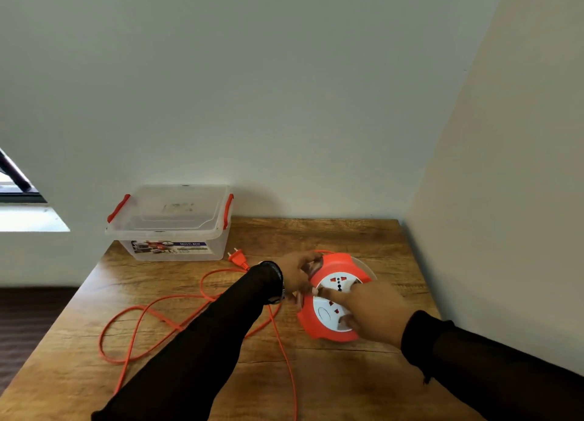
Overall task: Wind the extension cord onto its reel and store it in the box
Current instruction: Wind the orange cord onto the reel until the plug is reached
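Plain room corner (wooden table, window)

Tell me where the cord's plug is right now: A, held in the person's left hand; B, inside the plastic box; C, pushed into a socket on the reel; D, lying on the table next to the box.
D: the orange plug lies on the wooden table just right of the closed plastic box, clear of both hands and the reel.

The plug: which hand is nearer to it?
Left. The left hand grips the reel's left rim, just right of the plug; the right hand rests on the reel's far side.
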The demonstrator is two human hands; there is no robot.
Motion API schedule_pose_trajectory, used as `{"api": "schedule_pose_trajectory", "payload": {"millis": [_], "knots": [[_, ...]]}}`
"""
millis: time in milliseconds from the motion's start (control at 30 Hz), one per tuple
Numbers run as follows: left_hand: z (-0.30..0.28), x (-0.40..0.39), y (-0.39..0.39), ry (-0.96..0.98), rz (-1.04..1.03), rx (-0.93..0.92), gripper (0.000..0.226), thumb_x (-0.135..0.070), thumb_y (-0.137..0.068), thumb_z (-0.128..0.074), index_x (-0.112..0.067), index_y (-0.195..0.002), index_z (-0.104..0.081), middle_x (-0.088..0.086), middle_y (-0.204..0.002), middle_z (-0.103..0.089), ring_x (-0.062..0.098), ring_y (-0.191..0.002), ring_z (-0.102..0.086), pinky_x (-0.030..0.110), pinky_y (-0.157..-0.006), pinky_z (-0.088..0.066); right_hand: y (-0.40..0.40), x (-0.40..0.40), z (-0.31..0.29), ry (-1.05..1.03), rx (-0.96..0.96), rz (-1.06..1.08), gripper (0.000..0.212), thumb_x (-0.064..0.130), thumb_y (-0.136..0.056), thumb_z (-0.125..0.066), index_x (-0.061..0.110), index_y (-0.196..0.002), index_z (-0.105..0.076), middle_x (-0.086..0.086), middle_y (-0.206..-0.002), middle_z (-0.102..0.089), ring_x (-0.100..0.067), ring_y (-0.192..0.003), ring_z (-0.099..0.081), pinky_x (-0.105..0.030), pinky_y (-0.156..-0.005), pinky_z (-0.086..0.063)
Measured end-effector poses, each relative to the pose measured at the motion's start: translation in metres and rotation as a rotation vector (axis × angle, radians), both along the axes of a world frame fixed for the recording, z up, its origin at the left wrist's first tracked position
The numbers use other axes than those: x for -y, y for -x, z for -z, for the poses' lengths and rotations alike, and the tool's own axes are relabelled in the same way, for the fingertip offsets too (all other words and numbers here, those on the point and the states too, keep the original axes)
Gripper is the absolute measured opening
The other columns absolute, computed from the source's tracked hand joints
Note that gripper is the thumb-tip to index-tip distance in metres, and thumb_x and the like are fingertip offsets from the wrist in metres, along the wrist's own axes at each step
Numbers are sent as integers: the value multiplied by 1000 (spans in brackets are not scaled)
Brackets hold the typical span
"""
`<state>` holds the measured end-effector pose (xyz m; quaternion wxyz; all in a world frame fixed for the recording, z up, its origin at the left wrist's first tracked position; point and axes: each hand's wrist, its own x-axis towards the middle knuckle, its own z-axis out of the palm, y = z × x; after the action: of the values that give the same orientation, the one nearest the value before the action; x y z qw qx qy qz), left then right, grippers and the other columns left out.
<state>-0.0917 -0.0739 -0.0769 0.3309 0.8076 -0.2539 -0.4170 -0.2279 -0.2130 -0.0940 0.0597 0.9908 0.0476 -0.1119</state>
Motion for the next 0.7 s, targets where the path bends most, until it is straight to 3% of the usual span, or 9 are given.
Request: {"api": "schedule_pose_trajectory", "payload": {"millis": [100,200,333,400,467,567,633,700], "knots": [[3,-6,2,29,-39,-36,71,-5,-79,-66,-32,-138,-36,-1,-117,-53,20,-84,-63,32,-58,-59,5,-2,10,-126,95,109,66,50,-91,-46,44,-145,-8,-8,-123,-59,-26,-105,-60,-34,-84,-51],[11,-13,13,156,-215,-161,72,2,-77,-67,-26,-138,-39,-2,-104,-58,18,-76,-64,30,-51,-58,6,-5,17,-268,146,253,67,58,-88,-45,42,-145,-14,-1,-120,-63,-20,-104,-61,-30,-77,-49],[29,-16,40,398,-509,-329,67,13,-76,-65,-14,-135,-44,10,-101,-61,29,-76,-64,34,-50,-56,-2,-13,24,-541,161,556,73,59,-88,-47,31,-148,-15,-4,-137,-54,-23,-117,-56,-32,-87,-48],[38,-12,55,508,-623,-363,65,16,-75,-64,-15,-130,-46,14,-99,-62,33,-72,-64,36,-51,-55,-6,-15,23,-636,155,657,74,57,-89,-49,29,-148,-15,-6,-138,-54,-25,-114,-58,-34,-88,-48],[46,-6,69,603,-737,-350,60,18,-76,-63,-15,-124,-47,9,-94,-62,34,-77,-64,40,-54,-56,-11,-17,19,-797,160,758,75,54,-88,-52,27,-148,-16,-7,-139,-51,-27,-102,-64,-36,-80,-55],[56,2,87,695,-841,-294,51,17,-77,-62,-19,-110,-49,5,-95,-60,28,-80,-64,43,-58,-60,-18,-19,15,-1091,137,927,76,48,-88,-57,24,-149,-17,-7,-134,-52,-17,-55,-67,-26,-45,-50],[60,1,92,692,-819,-203,53,11,-76,-66,-30,-106,-50,3,-99,-62,22,-85,-65,49,-74,-59,-23,-20,13,-1303,107,1041,73,44,-90,-58,21,-148,-20,-12,-118,-62,-9,-35,-55,-20,-36,-40],[58,-5,88,620,-721,-84,50,-2,-75,-73,-37,-103,-53,-3,-99,-65,17,-89,-66,37,-77,-58,-26,-20,12,-1339,92,1068,68,43,-89,-59,18,-144,-27,-11,-96,-68,-10,-33,-51,-19,-35,-38]]}}
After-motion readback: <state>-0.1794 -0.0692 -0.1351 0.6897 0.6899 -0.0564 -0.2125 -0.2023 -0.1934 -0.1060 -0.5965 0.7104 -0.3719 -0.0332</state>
